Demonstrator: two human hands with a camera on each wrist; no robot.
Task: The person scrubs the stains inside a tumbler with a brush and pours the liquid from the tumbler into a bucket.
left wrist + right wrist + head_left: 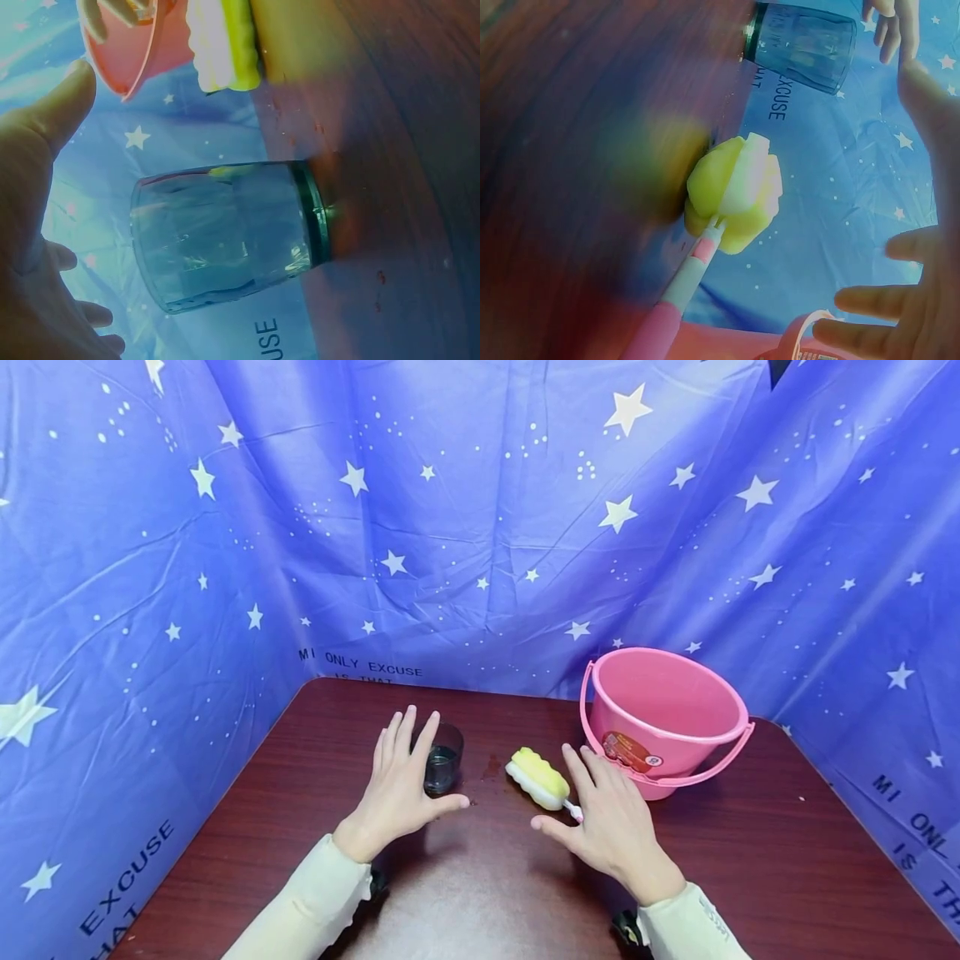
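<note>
Currently noting from the left, with the sponge brush (538,779) as landmark. Left hand (397,789) is hovering left of the brush, fingers spread, gripping nothing. Drinking glass (446,768) is standing upright beside that hand, also left of the brush; the left-wrist view is showing a gap between fingers and rim. Probable trouble: a thumb coming in high could be catching the rim and tipping the glass toward the brush. Smooth walls are looking prone to slipping if the grasp is loose.

Small dark marks (491,767) are dotting the table (825,877) just left of the brush; can't tell whether they're wet. If so, anything set there may be skidding.

Brush itself is lying on the table, sponge head pointing away and leftward, pink-and-white handle (573,811) running back toward the right hand (611,814). Pinching only the handle's end could be letting the head swing, perhaps knocking the glass.

Right hand is hovering just right of the brush, fingers extended, thumb apart, holding nothing. Pink bucket (682,753) is standing upright, right of and beyond the brush, its bail (720,767) hanging down the near side. Fingertips are overlapping the bucket in the head view; contact unclear. Main hazard: a finger could be hooking the bail and dragging the bucket into the brush.
</note>
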